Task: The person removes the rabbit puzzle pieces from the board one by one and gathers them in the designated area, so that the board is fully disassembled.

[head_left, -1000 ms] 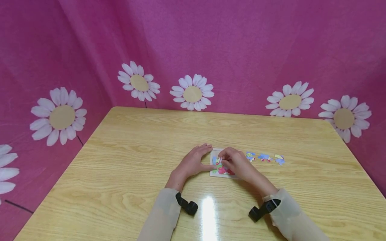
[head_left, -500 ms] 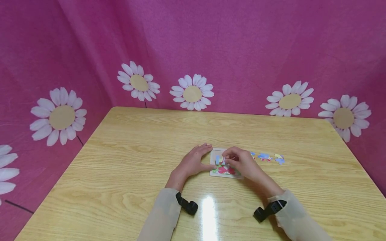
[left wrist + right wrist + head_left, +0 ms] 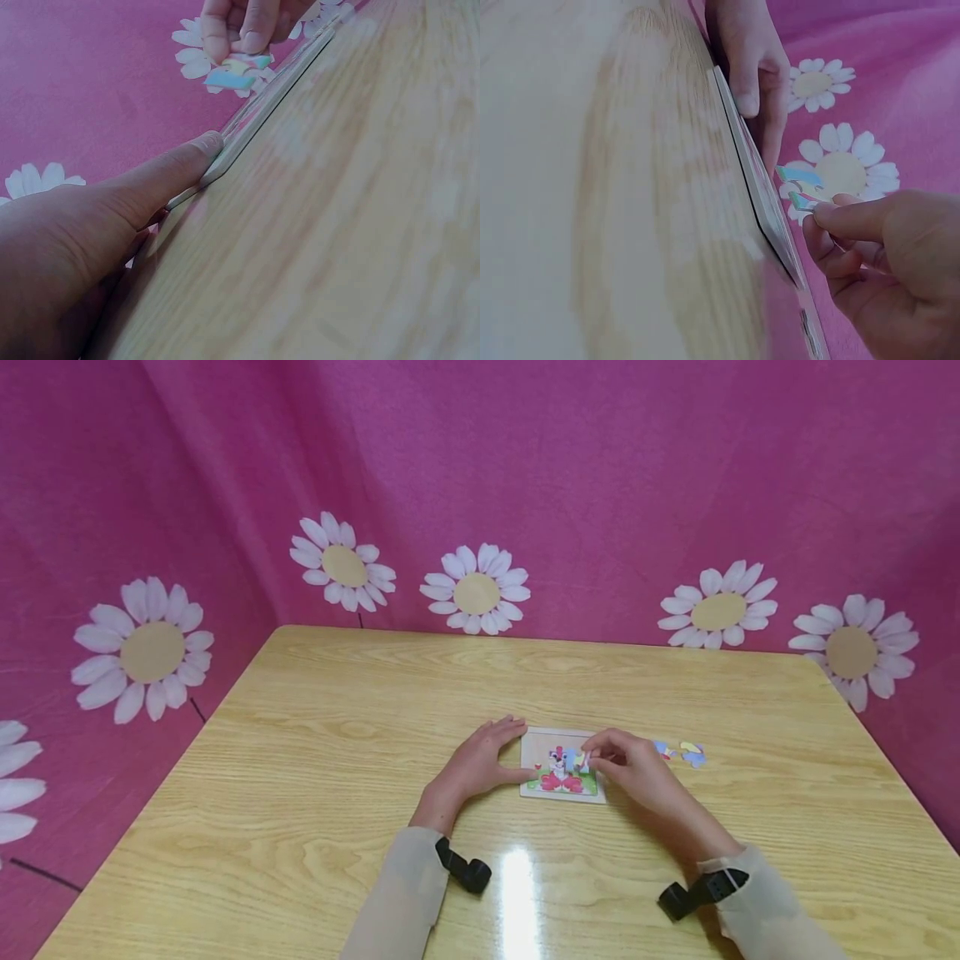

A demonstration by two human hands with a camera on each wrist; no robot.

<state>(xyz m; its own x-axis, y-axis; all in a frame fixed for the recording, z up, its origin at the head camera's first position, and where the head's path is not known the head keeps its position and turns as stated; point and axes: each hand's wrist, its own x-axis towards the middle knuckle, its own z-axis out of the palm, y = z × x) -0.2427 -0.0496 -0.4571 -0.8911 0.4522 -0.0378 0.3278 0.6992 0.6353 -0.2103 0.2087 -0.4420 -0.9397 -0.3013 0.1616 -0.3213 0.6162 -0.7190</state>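
A small puzzle board [image 3: 561,798] with a pale raised rim lies on the table. Its lower part holds fitted pieces showing a red-and-white cartoon animal [image 3: 558,768] on green; the upper part is bare. My left hand [image 3: 478,767] rests at the board's left side, thumb extended onto the rim and fingers stretched to the far left corner. Between thumb and fingertips my right hand [image 3: 637,768] pinches a blue, yellow and pink puzzle piece [image 3: 576,761]. In the left wrist view that piece [image 3: 231,78] is raised and tilted above the board; the right wrist view shows its edge [image 3: 799,177].
Right of the board lie loose puzzle pieces [image 3: 692,754], partly hidden behind my right hand. The wooden table [image 3: 360,718] ends at a pink curtain [image 3: 585,485] with large white flowers. Each wrist carries a black strap with a camera [image 3: 472,875].
My right hand has moved right with the puzzle piece, from the board's left part to its right side, uncovering the cartoon animal. My left hand has stayed in place.
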